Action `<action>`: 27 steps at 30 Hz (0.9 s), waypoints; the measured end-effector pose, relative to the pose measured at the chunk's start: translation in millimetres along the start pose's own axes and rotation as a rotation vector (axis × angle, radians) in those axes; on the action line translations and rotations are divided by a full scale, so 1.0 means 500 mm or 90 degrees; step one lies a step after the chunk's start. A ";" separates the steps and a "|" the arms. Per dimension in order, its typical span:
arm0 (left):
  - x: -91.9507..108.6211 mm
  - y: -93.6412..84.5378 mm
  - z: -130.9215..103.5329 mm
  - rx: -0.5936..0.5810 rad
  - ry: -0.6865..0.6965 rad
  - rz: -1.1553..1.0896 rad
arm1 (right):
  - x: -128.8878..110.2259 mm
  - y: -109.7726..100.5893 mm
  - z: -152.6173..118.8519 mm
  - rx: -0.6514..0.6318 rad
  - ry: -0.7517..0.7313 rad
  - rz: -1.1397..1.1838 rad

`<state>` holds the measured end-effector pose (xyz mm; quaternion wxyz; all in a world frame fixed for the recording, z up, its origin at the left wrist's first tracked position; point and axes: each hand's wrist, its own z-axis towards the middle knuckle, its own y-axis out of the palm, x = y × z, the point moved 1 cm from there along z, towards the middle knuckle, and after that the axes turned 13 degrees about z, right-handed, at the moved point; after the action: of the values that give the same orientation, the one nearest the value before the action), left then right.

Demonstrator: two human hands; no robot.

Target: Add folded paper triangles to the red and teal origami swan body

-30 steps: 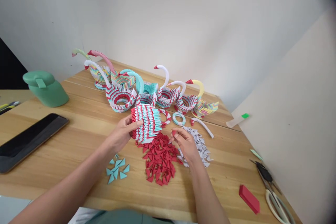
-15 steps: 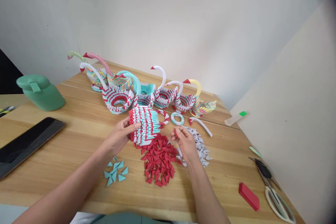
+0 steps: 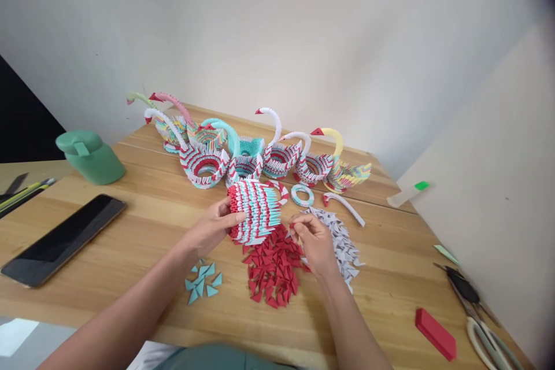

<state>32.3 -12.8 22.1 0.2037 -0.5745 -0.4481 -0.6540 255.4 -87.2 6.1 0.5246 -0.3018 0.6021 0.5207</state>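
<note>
My left hand (image 3: pixel 213 226) grips a round body of interlocked folded paper (image 3: pixel 256 213) in red, white and light blue, tilted on its side with pointed tips facing right. To its right, my right hand (image 3: pixel 319 244) is closed in a pinch on a small red folded paper piece (image 3: pixel 292 225), apart from the body. Below the hands lies a pile of red folded paper triangles (image 3: pixel 275 273). Beside my right hand spreads a pile of white paper triangles (image 3: pixel 344 245), partly hidden by it. Several light blue paper triangles (image 3: pixel 202 282) lie near my left forearm.
Several finished paper swans (image 3: pixel 203 165) stand along the back. A paper ring (image 3: pixel 302 195) and a white swan neck (image 3: pixel 347 208) lie before them. A phone (image 3: pixel 65 240) and green jug (image 3: pixel 91 156) are left; a red block (image 3: pixel 436 333) and scissors (image 3: pixel 481 324) are right.
The camera view has swung left, so everything appears further right. Both hands keep their holds, and the gap between the red piece and the paper body looks about the same.
</note>
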 end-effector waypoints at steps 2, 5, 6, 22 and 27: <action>-0.003 0.000 0.001 -0.010 0.004 0.007 | 0.001 0.003 -0.001 0.006 0.041 0.056; -0.008 -0.001 0.002 -0.012 0.002 0.016 | 0.001 0.009 -0.002 0.001 0.091 0.113; -0.010 -0.001 0.003 -0.011 0.001 0.018 | 0.000 0.010 -0.002 -0.002 0.102 0.128; -0.010 0.005 0.003 -0.018 0.000 0.043 | 0.015 0.019 -0.012 -0.022 0.136 0.100; -0.008 0.003 0.002 -0.021 -0.002 0.033 | 0.014 0.023 -0.014 -0.033 0.112 0.041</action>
<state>35.2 -13.9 18.9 0.2104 -0.5902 -0.4226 -0.6549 241.0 -89.2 2.6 0.4447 -0.3406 0.6416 0.5240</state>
